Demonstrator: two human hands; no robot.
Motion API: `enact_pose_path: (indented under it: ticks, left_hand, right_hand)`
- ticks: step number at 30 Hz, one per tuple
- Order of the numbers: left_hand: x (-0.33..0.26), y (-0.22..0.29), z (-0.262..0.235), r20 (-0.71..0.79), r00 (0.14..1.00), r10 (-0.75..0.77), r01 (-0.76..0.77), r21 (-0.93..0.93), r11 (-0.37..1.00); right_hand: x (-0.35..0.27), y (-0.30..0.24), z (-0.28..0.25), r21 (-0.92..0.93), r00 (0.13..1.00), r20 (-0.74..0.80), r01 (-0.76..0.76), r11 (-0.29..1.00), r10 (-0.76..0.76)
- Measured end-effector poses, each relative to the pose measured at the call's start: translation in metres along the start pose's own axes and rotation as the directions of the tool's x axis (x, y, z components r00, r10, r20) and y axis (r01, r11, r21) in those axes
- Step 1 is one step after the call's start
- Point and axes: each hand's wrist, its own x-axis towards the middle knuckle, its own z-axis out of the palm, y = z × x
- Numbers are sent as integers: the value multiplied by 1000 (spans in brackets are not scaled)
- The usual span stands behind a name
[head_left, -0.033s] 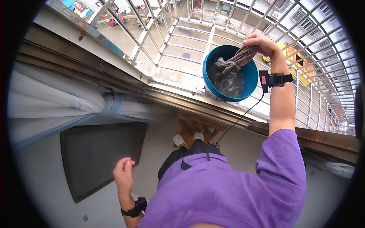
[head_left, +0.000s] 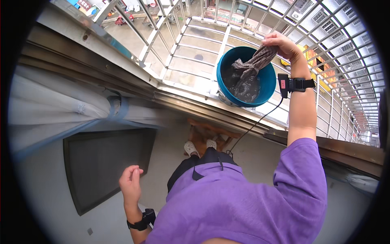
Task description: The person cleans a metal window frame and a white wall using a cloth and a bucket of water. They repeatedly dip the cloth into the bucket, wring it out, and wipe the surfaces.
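1. Outside your window, metal bars [head_left: 222,51] form a cage over the street below, with a yellow-and-orange patch [head_left: 321,67] showing through on the right.
2. On the pale ledge [head_left: 195,92] within that cage stands a teal bucket [head_left: 266,83], just beyond the brown window track [head_left: 191,107]; dark, greyish water [head_left: 247,91] lies in it.
3. Your right hand [head_left: 282,44] is above the bucket's far right rim, grasping a grey-brown cloth [head_left: 260,61] by its upper end. The cloth hangs bunched and slanted — its lower part inside the bucket, down at the water.
4. Your left hand [head_left: 131,183] is well apart from the bucket, low on your left, its fingers loosely curled; you cannot tell from this angle whether the fingertips meet the thumb.
5. Black straps circle both your wrists, and a dark cable [head_left: 266,116] runs down from the device [head_left: 283,85] at the right one.
6. Indoors, a white curtain [head_left: 61,101] is gathered by a blue tie [head_left: 122,109] on your left, above a dark framed panel [head_left: 109,166].
7. Below you — past your purple shirt [head_left: 239,195] — your white shoes [head_left: 190,148] are against something brown and wooden [head_left: 199,136].
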Motion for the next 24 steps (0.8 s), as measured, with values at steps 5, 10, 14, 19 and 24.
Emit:
enact_pose_path:
  ticks: [5,10,14,19,24]
  left_hand:
    - [8,14,5,56,994,99,-102,63,993]
    - [-19,4,-9,10,1000,26,-27,117,993]
    - [-40,-2,-12,-9,1000,10,-9,111,994]
    - [-71,-23,-15,-63,996,-63,69,92,993]
    - [-82,-29,-33,-83,996,19,-2,193,981]
  right_hand:
    - [2,30,-21,-157,938,-282,-254,955,203]
    - [81,130,-5,-642,844,-218,-503,579,491]
    - [110,230,-9,-915,841,98,-134,381,532]
    - [83,165,104,-953,636,-122,-290,90,762]
    - [114,270,-2,-989,757,-128,-144,-27,641]
